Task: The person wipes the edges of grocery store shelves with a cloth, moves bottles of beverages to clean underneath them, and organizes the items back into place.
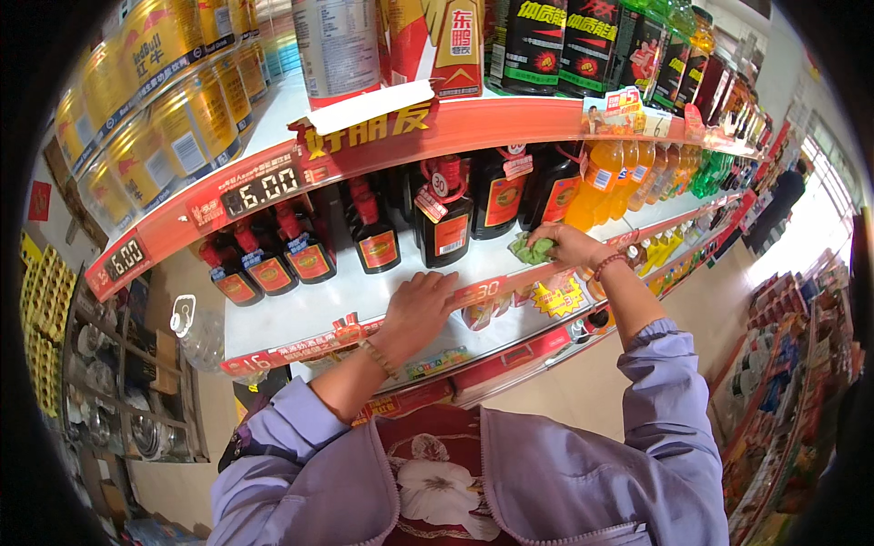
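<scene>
My right hand [573, 246] grips a crumpled green cloth [532, 250] on the white shelf [307, 321], in front of large dark bottles. Near the shelf's front edge rests my left hand [420, 307], fingers spread and apparently holding nothing. Just behind it stands a dark bottle with a red cap and a round tag [444, 232]. A smaller dark bottle [377, 249] is to its left, and several small red-capped bottles [273, 269] stand at the shelf's left end. Bottles of orange drink [601, 181] stand beyond my right hand.
Above hangs a shelf with a red price rail [505, 126], bearing packs of gold cans [150, 102] and black-labelled bottles [526, 48]. A clear plastic jug [201, 338] stands by the left end. Egg trays [48, 321] are at far left; a person in dark clothes [782, 201] is at far right.
</scene>
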